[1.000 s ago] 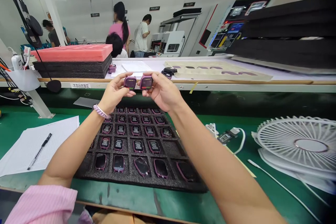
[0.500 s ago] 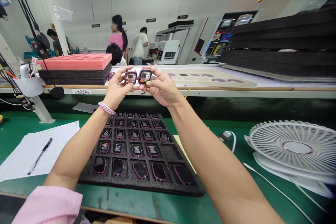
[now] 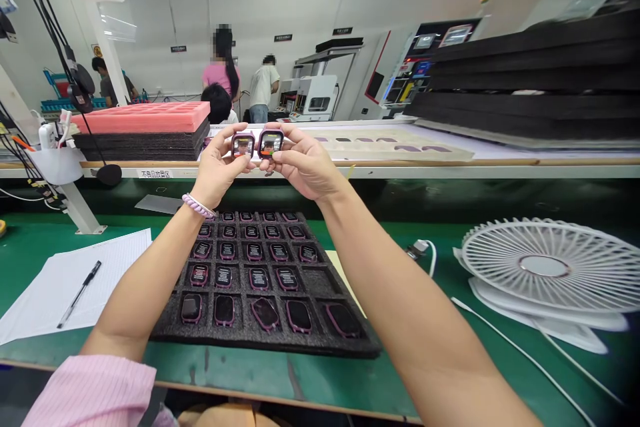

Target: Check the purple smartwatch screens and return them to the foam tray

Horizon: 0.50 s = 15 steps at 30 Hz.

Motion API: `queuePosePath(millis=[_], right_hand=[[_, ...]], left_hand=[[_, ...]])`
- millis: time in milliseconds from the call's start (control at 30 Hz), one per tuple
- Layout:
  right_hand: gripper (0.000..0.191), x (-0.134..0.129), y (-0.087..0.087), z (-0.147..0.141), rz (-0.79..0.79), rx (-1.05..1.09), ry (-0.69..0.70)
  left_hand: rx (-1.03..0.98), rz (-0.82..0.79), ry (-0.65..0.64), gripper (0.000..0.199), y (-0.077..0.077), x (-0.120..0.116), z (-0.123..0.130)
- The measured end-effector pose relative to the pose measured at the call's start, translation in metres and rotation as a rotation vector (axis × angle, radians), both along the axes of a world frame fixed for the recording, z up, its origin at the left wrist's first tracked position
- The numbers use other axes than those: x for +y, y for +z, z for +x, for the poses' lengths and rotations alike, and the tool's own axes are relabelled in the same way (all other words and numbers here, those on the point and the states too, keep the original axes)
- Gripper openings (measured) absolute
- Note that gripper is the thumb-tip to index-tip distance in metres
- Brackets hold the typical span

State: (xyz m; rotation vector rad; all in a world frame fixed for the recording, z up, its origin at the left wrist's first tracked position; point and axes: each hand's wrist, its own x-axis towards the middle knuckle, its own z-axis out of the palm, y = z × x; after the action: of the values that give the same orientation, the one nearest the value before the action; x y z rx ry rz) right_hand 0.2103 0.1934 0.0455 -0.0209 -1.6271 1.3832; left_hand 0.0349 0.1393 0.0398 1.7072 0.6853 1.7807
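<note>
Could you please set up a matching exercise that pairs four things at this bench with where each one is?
Things:
1. pen
2. white fan
3. pink foam sheet
4. two lit watch bodies

Places:
A. on the stack of black foam
B. in the fingers of the left hand and right hand
C. on the paper at left
D. flat on the green mat at right

Pairs: 1-C, 2-D, 3-A, 4-B

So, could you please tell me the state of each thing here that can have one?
Left hand: shut on the left watch body.
Left watch body: held up, screen lit.
Right hand: shut on the right watch body.
Right watch body: held up, screen lit.
Foam tray: flat on the bench, most pockets filled.
Front-row watch bodies: screens dark.
Fan: lying flat.
Pen: lying on paper.
</note>
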Motion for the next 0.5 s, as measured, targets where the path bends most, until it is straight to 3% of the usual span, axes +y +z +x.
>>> queuePosePath(millis=[333,500], right_hand=[[0.058,-0.006,-0.002,0.001,0.055,-0.022,-0.015],[0.057,-0.024,-0.014,0.004,0.004,-0.045,-0.001]], left_hand=[[0.003,-0.002,0.000,0.060,-0.001,-0.010,0.000],[-0.001,-0.063,-0.010,0.064,-0.014,-0.029,0.000]])
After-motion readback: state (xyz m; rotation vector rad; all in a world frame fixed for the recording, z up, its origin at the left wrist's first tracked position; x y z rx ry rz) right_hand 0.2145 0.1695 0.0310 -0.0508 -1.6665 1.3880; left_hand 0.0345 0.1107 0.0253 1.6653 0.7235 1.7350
